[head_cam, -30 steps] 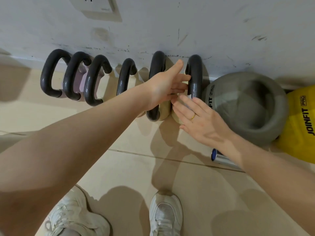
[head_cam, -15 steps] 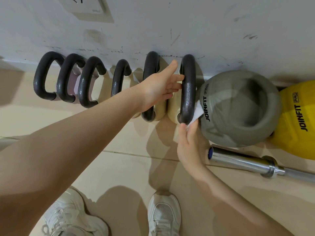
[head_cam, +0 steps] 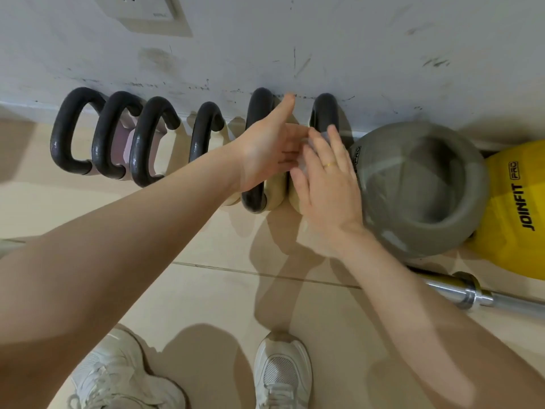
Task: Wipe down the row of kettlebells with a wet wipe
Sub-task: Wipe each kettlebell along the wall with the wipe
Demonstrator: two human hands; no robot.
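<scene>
A row of small kettlebells stands along the wall, black handles up; the leftmost handle point(head_cam: 66, 131) starts it. My left hand point(head_cam: 271, 149) lies with fingers straight and apart against the fifth handle point(head_cam: 259, 113), gripping nothing. My right hand point(head_cam: 327, 178) lies flat over the sixth handle point(head_cam: 324, 113) and covers its lower half. It presses a white wet wipe point(head_cam: 303, 167) onto that handle; only a sliver of wipe shows under the fingers. Both hands touch at the fingertips.
A large grey kettlebell point(head_cam: 421, 187) lies right of the row, with a yellow one point(head_cam: 516, 208) beyond it. A steel barbell end point(head_cam: 472, 296) rests on the tiled floor at the right. My white shoes point(head_cam: 277, 373) stand below. A wall socket point(head_cam: 147, 7) is above.
My right hand went from the bottom of the sixth handle, wipe pinched at the fingertips, up to lie flat over the handle. My left hand stayed by the fifth handle.
</scene>
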